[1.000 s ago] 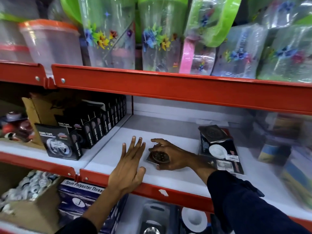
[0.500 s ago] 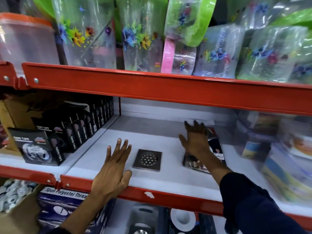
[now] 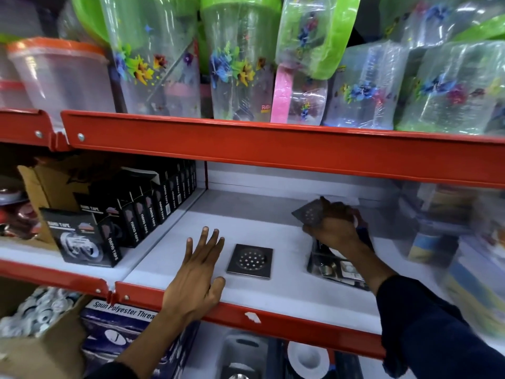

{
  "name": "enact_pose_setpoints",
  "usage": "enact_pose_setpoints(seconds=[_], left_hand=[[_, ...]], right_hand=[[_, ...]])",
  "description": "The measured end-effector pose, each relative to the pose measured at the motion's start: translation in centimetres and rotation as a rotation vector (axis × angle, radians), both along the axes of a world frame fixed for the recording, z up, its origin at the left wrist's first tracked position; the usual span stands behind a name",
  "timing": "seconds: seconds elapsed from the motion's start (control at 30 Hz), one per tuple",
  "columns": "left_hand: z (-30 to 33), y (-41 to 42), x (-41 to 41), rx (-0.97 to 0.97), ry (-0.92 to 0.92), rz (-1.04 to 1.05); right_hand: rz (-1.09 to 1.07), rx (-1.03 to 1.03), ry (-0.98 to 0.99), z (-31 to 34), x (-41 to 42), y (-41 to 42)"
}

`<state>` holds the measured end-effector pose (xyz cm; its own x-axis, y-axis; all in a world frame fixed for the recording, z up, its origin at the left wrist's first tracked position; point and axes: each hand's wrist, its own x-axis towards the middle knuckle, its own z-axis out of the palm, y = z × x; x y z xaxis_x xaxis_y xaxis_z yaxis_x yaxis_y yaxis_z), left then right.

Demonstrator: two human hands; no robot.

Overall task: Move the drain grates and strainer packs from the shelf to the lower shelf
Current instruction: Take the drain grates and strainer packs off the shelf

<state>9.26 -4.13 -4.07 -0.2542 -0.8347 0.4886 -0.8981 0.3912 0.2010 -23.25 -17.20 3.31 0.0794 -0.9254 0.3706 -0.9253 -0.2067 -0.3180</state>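
A square metal drain grate lies flat on the white shelf, just right of my left hand. That hand rests flat on the shelf's front edge, fingers spread, holding nothing. My right hand is shut on a second square drain grate, tilted and raised above the stack of black strainer packs further right. My wrist hides part of those packs. On the lower shelf, more strainer packs show below the red rail.
Black nano tape boxes fill the left of the shelf. Clear plastic jars stand on the upper shelf above the red rail. Blurred wrapped goods crowd the right. A thread box and a carton sit lower left.
My right hand let go of the first grate on the shelf, reached right to the pack stack and lifted a second grate off it. My left hand stayed flat on the shelf.
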Motion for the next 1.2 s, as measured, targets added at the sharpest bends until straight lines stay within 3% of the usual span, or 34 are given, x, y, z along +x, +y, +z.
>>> enact_pose_setpoints(seconds=[0.07, 0.17, 0.43, 0.67, 0.83, 0.93, 1.1, 1.2], left_hand=[[0.0, -0.1, 0.0, 0.002, -0.002, 0.004], [-0.1, 0.0, 0.0, 0.004, -0.011, 0.012], [-0.2, -0.1, 0.1, 0.029, -0.026, 0.03], [0.1, -0.1, 0.1, 0.058, -0.066, 0.057], [0.0, 0.1, 0.2, 0.079, -0.18, 0.059], [0.4, -0.1, -0.7, 0.101, -0.202, 0.043], [2.3, -1.3, -7.8, 0.188, -0.088, -0.125], [3.1, -2.8, -13.3, 0.387, 0.083, -0.194]], right_hand=[[0.317, -0.04, -0.073, -0.2, 2.1, 1.3], [0.567, 0.177, 0.001, -1.4, 5.4, 2.7], [0.592, 0.426, 0.141, -4.1, 9.1, 2.6], [0.604, 0.328, 0.19, -4.6, 8.7, 4.6], [0.444, 0.034, 0.303, -4.5, 6.5, 7.7], [0.286, -0.038, 0.311, -4.6, 4.4, 9.3], [-0.018, -0.042, 0.091, -5.2, -0.2, 11.0], [-0.195, 0.072, -0.084, -5.1, -3.4, 11.0]])
